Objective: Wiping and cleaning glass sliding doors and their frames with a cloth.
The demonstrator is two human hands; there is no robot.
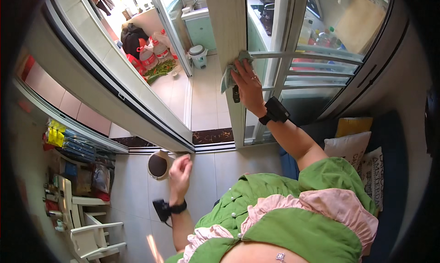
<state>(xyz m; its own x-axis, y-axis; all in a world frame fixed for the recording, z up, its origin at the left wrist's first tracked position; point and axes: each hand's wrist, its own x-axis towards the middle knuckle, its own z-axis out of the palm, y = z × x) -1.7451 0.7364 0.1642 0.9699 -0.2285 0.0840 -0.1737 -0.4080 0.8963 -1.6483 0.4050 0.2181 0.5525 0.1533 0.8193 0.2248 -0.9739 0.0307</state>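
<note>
My right hand (pixel 248 87) presses a grey-green cloth (pixel 227 78) flat against the pale frame of a glazed sliding door (pixel 225 29), fingers spread over it. Part of the cloth hangs past the frame's left edge. Just below the hand is a dark door handle (pixel 236 93). My left hand (pixel 180 170) hangs low over the tiled floor, its fingers curled loosely, with no object visible in it. It is beside a round bin with a dark lid (pixel 158 165). Both wrists carry black straps with a small black device.
A second sliding door panel (pixel 137 101) stands at the left. Beyond the doorway are a small pedal bin (pixel 198 56), large bottles (pixel 148 57) and green vegetables (pixel 161 70) on the floor. A white chair (pixel 94 235) is at lower left; cushions (pixel 347 144) lie on a blue sofa (pixel 388 142) at right.
</note>
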